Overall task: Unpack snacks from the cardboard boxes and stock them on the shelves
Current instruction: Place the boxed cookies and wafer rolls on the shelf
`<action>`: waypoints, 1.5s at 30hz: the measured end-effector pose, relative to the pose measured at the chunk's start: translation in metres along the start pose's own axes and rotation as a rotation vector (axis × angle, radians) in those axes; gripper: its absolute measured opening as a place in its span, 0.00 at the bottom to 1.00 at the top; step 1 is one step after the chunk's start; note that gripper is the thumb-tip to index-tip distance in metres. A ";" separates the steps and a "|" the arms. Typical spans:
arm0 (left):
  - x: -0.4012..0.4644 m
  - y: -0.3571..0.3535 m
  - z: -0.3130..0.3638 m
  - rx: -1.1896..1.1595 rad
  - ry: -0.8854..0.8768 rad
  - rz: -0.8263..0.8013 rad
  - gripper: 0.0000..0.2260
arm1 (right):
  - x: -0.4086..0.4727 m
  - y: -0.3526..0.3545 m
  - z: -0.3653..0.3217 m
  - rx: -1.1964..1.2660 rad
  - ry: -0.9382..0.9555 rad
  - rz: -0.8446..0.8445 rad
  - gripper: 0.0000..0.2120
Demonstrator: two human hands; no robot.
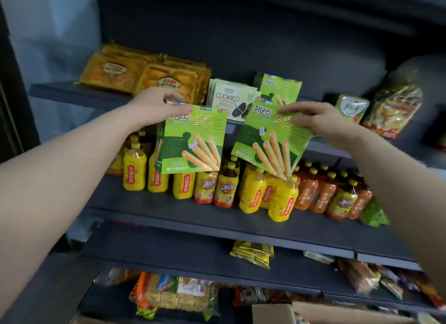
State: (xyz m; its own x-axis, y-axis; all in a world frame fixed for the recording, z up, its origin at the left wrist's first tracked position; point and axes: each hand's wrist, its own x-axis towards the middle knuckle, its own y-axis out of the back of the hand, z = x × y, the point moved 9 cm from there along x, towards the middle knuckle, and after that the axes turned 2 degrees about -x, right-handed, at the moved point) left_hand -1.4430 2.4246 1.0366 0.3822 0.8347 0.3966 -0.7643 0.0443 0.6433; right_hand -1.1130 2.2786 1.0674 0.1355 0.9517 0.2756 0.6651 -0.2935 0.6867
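A: What are the hands holding?
B: The left hand (pixel 154 106) pinches one green egg-roll box (pixel 191 140) by its top; the right hand (pixel 321 121) grips another green box (pixel 270 140), tilted.
A: Behind them?
B: The upper shelf (pixel 79 92), with a Cookico box (pixel 231 101); bottles (pixel 280 198) below.

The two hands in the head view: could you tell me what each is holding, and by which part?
The left hand pinches one green egg-roll box by its top edge; the right hand grips a second green egg-roll box at its upper right corner.

shop: dark shelves (pixel 217 217) w/ rows of drink bottles (pixel 253 193) (snack packs too).
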 end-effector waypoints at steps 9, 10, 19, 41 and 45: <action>0.085 -0.029 0.043 -0.163 0.017 0.059 0.20 | 0.082 0.137 0.033 0.027 0.032 0.293 0.19; 0.089 -0.034 0.045 -0.199 0.025 0.062 0.20 | 0.095 0.136 0.039 0.003 0.040 0.285 0.20; 0.119 -0.056 0.049 -0.285 0.071 0.084 0.25 | 0.191 0.099 0.089 -0.230 0.088 0.068 0.24; 0.107 -0.065 0.059 -0.308 -0.055 0.034 0.22 | 0.159 0.062 0.033 -0.725 0.313 0.408 0.24; 0.093 -0.066 0.074 -0.285 -0.126 0.012 0.20 | 0.122 0.024 0.026 -0.072 0.056 -0.016 0.11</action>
State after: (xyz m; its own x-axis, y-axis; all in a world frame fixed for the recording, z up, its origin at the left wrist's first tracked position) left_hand -1.3185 2.4585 1.0791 0.4198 0.7622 0.4928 -0.8773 0.2016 0.4355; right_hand -1.0618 2.3900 1.1001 0.0832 0.9503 0.3000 0.6121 -0.2863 0.7371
